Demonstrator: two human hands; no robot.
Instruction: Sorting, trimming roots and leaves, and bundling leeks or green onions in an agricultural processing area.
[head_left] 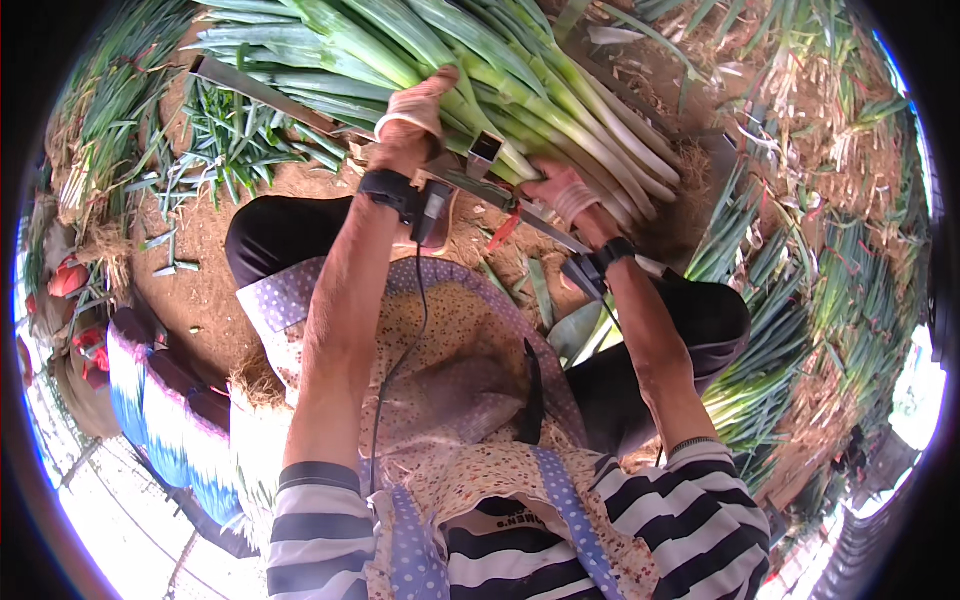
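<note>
A thick bundle of long green onions (480,75) lies across a metal frame (270,95) in front of me, leaves to the left, white stalks and roots to the right. My left hand (415,105), with a pale wrap round the palm, grips the leafy part, one digit lying over the leaves. My right hand (560,190), wrapped likewise, is closed at the near side of the white stalks; some of its fingers are hidden. Between my hands stands the open end of a square metal tube (484,152). Each wrist wears a dark strap with a small box.
Cut green leaf pieces (235,135) are strewn on the brown soil to the left. Heaps of green onions lie at the far left (115,110) and along the right (770,350). A red strip (503,232) hangs below the frame. A cable runs from my left wrist over the apron.
</note>
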